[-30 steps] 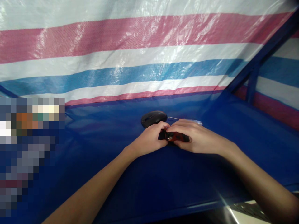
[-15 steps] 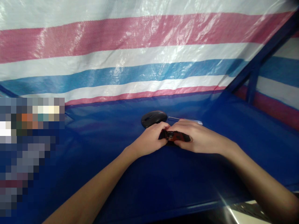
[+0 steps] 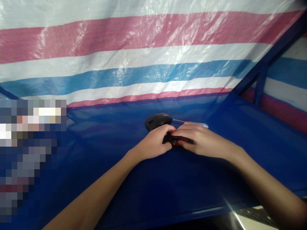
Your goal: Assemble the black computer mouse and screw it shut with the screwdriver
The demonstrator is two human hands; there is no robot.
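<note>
My left hand [image 3: 153, 143] and my right hand [image 3: 200, 142] meet over a small black and red part [image 3: 178, 140] on the blue table [image 3: 168, 185]. Both hands have their fingers curled round it, the left at its left end and the right over its right end. Most of the part is hidden by my fingers. A black computer mouse shell [image 3: 158, 120] lies just behind my left hand. A thin screwdriver [image 3: 192, 123] with a clear handle lies behind my right hand, its tip pointing toward the mouse shell.
A red, white and blue striped tarp [image 3: 144, 57] hangs behind the table. A blue metal frame post [image 3: 260, 81] stands at the right. A blurred patch covers the left side. A pale surface [image 3: 254, 217] shows below the table's front edge.
My right fingers have closed further over the black and red part, so less of its red shows. Arms and the other objects stay where they were.
</note>
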